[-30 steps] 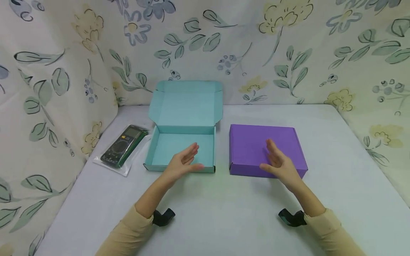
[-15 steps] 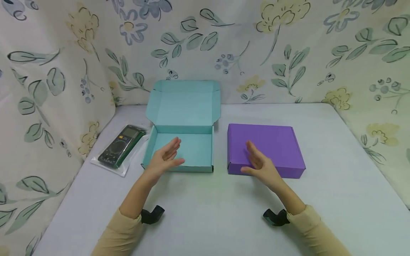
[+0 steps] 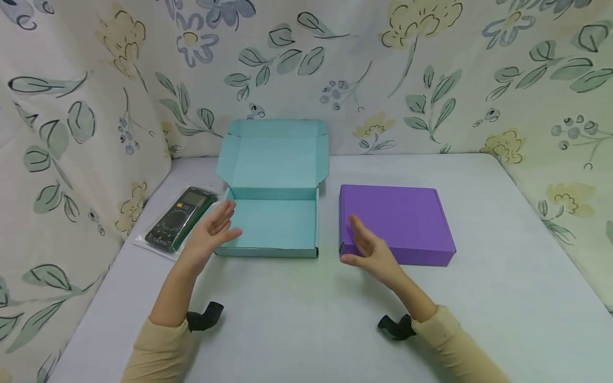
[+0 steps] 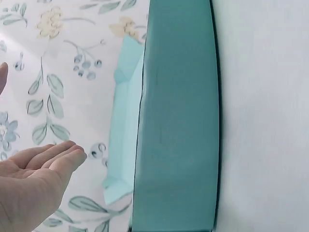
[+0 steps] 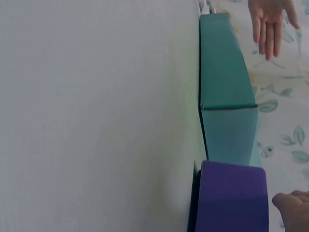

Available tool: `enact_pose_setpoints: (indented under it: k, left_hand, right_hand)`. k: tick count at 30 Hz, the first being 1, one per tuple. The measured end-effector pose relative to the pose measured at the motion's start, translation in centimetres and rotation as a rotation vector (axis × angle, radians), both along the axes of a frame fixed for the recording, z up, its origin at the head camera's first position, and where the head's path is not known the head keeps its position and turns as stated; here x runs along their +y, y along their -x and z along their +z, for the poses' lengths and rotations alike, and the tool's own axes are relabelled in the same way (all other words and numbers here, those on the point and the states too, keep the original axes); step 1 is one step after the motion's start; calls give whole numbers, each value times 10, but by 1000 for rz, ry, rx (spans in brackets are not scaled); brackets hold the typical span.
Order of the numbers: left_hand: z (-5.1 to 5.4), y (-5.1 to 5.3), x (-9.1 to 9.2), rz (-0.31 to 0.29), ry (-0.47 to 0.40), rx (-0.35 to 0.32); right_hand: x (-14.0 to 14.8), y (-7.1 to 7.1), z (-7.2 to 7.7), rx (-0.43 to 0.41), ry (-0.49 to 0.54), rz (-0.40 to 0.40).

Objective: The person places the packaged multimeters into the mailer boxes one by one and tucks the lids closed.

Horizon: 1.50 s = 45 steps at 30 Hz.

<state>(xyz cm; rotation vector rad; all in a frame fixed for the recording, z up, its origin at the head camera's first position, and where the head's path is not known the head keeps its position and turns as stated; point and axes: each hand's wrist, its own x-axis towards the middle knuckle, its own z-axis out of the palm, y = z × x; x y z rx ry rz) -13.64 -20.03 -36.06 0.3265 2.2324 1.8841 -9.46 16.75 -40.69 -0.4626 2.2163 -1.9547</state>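
My left hand (image 3: 206,239) hovers with extended fingers at the front left corner of a teal cardboard box (image 3: 270,252), whose lid stands raised at the back. Just left of that hand lies a multimeter (image 3: 179,221) in a clear plastic bag, partly hidden by the fingers. My right hand (image 3: 373,255) is in the air before the front left part of a closed purple box (image 3: 397,215), fingers straight and thumb apart. Neither hand holds anything. In the left wrist view the teal front wall (image 4: 178,116) fills the middle; the right wrist view shows both boxes' near sides.
The boxes and the bagged multimeter stand on a white table (image 3: 297,319). A floral cloth (image 3: 297,80) hangs behind and along the left and right sides. A dark device (image 3: 206,316) sits at the left wrist, and another dark device (image 3: 396,328) at the right.
Both hands have moved left: the left from over the teal box's front to its left corner, the right from the purple box's middle to its left part. The boxes and multimeter stay put.
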Motion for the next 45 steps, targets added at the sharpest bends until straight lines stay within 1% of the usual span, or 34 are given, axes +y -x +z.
enact_pose_setpoints:
  k: [3,6,10,12,16,20,27,31,37,41,45]
  left_hand:
    - [2,1,-11,32,26,-10]
    - [4,3,-22,68,74,-30]
    - [5,5,-37,117,122,-54]
    - [5,6,-42,131,128,-56]
    - [3,8,-50,139,137,-58]
    - [1,10,-54,144,162,-67]
    - [-2,12,-60,162,179,-82]
    - [-5,15,-66,170,211,-89]
    - [-14,25,-77,190,223,-117]
    - [-18,31,-84,220,228,-132]
    - [-21,37,-90,240,237,-149]
  right_hand:
    - [-7,0,-1,-9,-5,7]
    - [-14,1,-1,-16,-6,17]
    - [-24,3,-2,-8,-4,37]
    - [-29,4,-3,-5,-2,39]
    - [-39,5,-6,-21,0,43]
    - [-46,6,-11,-26,-26,45]
    - [-54,11,-12,-41,-60,15]
    - [-57,15,-15,-57,-88,1]
    - [-65,21,-19,-40,-113,-31]
    - [-70,22,-20,-27,-131,-58]
    - [-72,24,-23,-41,-146,-91]
